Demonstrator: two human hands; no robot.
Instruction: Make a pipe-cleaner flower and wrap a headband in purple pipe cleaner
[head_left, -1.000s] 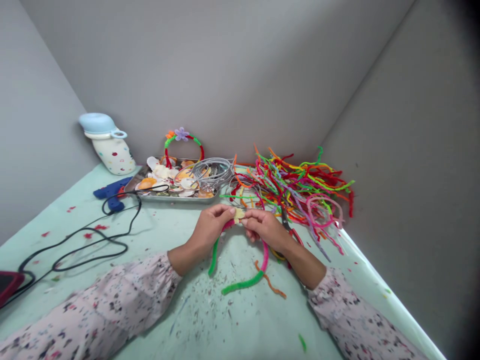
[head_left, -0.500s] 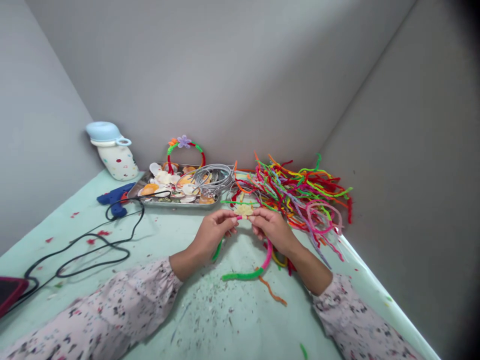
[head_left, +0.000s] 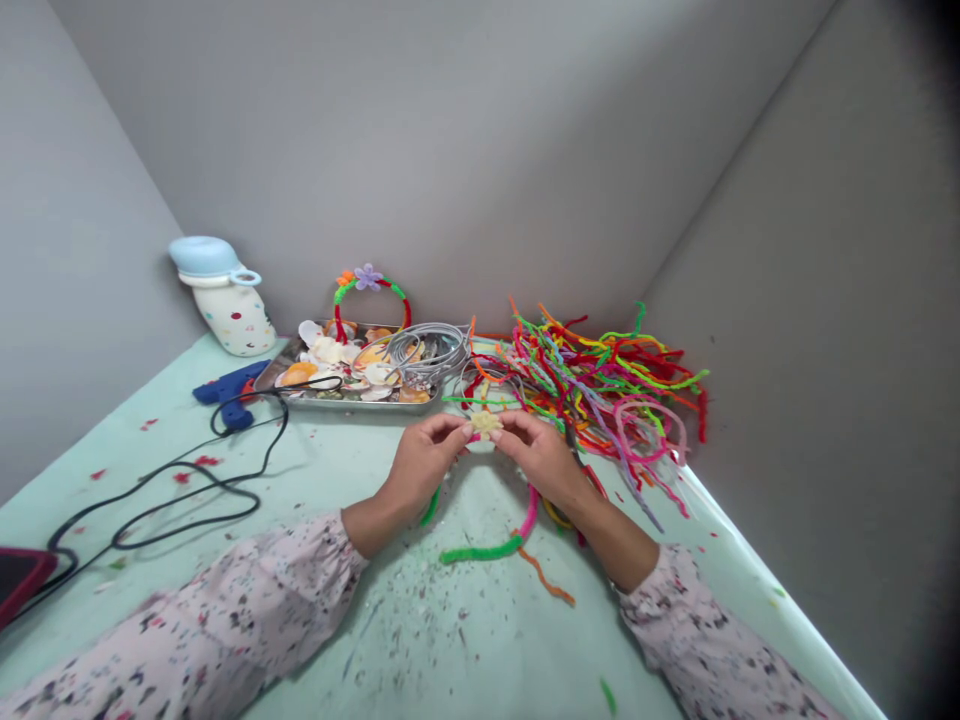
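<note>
Between my two hands is a small pale yellow flower (head_left: 486, 424), set against a curved headband (head_left: 527, 520) wrapped in pink and green pipe cleaner. My left hand (head_left: 424, 462) pinches the flower's left side with thumb and forefinger. From the other side, my right hand (head_left: 541, 455) grips the flower's right edge in the same way. The headband's green end curves down toward me below my right hand, and another green part shows under my left palm. My fingers hide the top of the band.
A metal tray (head_left: 360, 404) holds seashells and coiled grey wire (head_left: 427, 352); a finished flowered headband (head_left: 405, 300) stands in it. Loose pipe cleaners (head_left: 592, 375) are heaped at the back right. To the left are a blue glue gun (head_left: 232, 390), its black cord and a bottle (head_left: 232, 315).
Both thumbs have moved onto the flower and my fingers have closed in around it. The flower and band have shifted only slightly.
</note>
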